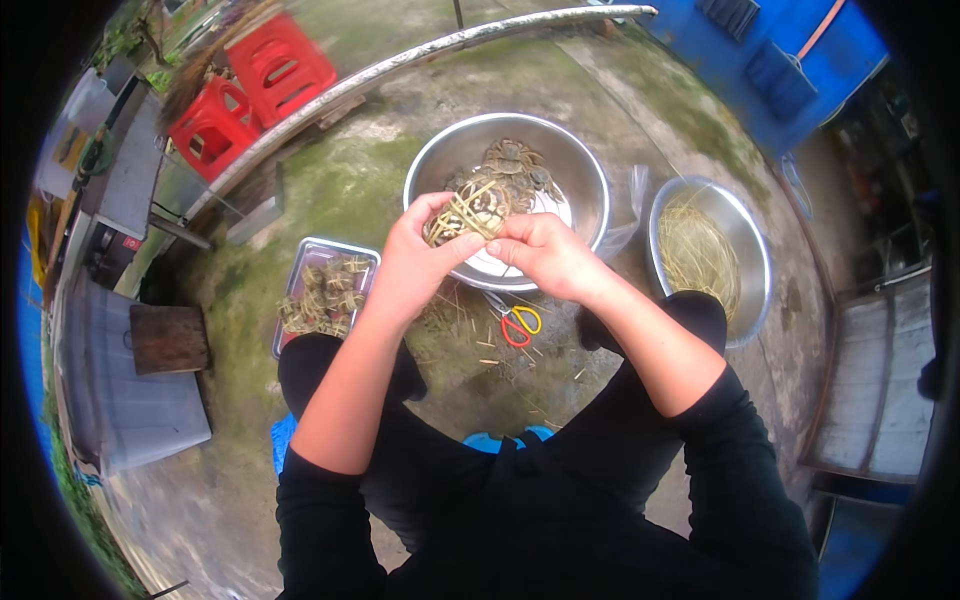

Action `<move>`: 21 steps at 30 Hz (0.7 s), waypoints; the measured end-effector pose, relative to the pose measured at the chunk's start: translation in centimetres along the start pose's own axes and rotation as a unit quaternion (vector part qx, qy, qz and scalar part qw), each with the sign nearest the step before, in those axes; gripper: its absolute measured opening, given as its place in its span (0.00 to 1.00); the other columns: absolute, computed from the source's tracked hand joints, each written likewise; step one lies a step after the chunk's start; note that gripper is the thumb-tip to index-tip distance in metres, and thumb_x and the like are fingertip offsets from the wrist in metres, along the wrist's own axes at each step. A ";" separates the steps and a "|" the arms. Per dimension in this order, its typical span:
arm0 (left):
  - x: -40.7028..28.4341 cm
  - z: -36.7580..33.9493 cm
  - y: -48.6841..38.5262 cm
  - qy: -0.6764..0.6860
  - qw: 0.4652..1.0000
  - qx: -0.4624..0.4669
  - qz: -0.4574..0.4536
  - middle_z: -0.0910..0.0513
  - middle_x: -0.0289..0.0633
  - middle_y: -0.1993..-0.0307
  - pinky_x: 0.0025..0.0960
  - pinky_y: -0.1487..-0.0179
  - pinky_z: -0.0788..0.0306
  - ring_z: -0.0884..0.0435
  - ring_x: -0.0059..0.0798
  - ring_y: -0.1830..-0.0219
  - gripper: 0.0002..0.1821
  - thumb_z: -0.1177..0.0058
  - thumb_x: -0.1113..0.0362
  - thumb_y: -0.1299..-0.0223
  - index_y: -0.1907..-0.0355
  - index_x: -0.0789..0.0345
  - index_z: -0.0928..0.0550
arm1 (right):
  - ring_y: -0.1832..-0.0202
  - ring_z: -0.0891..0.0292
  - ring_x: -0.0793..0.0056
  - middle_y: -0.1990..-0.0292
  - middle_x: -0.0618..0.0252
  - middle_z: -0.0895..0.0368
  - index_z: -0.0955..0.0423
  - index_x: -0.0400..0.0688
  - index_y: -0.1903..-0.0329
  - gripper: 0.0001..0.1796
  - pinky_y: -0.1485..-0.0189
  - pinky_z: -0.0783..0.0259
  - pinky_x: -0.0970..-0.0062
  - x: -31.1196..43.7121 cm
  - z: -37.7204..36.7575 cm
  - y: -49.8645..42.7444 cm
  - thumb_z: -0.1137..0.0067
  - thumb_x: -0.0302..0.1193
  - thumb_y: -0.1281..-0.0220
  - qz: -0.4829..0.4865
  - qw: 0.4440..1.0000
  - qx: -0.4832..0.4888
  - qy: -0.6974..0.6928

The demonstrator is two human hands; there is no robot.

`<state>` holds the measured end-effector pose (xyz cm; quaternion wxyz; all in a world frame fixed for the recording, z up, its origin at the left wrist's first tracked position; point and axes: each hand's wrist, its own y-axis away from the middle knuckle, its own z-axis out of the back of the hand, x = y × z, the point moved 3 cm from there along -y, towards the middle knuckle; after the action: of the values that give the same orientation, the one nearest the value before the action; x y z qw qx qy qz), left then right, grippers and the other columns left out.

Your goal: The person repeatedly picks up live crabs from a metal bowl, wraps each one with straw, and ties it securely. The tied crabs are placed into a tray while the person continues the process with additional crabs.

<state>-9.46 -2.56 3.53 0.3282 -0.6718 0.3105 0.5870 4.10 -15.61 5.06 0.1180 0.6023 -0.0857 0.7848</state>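
Over the near rim of a large metal basin point(442, 150) I hold a crab point(471, 214) wrapped in crossed strands of straw. My left hand point(420, 251) grips its left side, thumb along the near edge. At its right edge, my right hand point(544, 251) pinches with thumb and forefinger; whether a loose straw end lies between them is hidden. Inside the basin, several untied crabs point(514, 161) sit heaped towards the far side. Left of my hands, a rectangular metal tray point(302, 255) holds several straw-tied crabs point(326, 292).
Scissors point(516, 324) with red and yellow handles lie on the concrete among straw clippings point(489, 362). To the right stands a second metal basin point(759, 262) with long straw point(697, 251). A clear plastic bag point(630, 217) rests between the basins. Red plastic stools point(281, 67) stand beyond a pale pole point(420, 52).
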 end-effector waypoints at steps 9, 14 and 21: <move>0.4 0.0 0.6 0.228 0.971 -0.005 0.073 0.16 0.45 0.51 0.32 0.47 0.23 0.16 0.28 0.53 0.24 0.35 0.72 0.38 0.41 0.75 0.26 | 0.65 0.29 0.86 0.70 0.71 0.20 0.17 0.36 0.60 0.11 0.61 0.30 0.76 0.3 -1.2 0.1 0.40 0.32 0.27 0.001 1.000 -0.011 0.003; 2.3 1.7 0.3 0.190 0.973 -0.025 0.132 0.16 0.41 0.52 0.32 0.48 0.23 0.17 0.27 0.52 0.20 0.39 0.68 0.33 0.42 0.71 0.25 | 0.71 0.26 0.78 0.76 0.61 0.20 0.18 0.36 0.63 0.13 0.64 0.28 0.70 -0.8 -2.8 -1.5 0.43 0.33 0.28 0.019 0.997 -0.057 0.057; 7.9 11.2 -1.9 -0.446 0.875 0.138 0.133 0.18 0.46 0.48 0.37 0.45 0.24 0.18 0.33 0.48 0.33 0.31 0.55 0.41 0.37 0.70 0.24 | 0.68 0.20 0.48 0.74 0.47 0.19 0.21 0.36 0.68 0.16 0.60 0.26 0.56 -10.9 -8.1 -3.7 0.45 0.36 0.29 -0.072 0.978 0.036 0.193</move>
<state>-13.52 7.34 -5.20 0.4398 -0.2395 0.2953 0.8136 0.32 -10.70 -7.60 0.1664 0.4479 0.0105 0.8784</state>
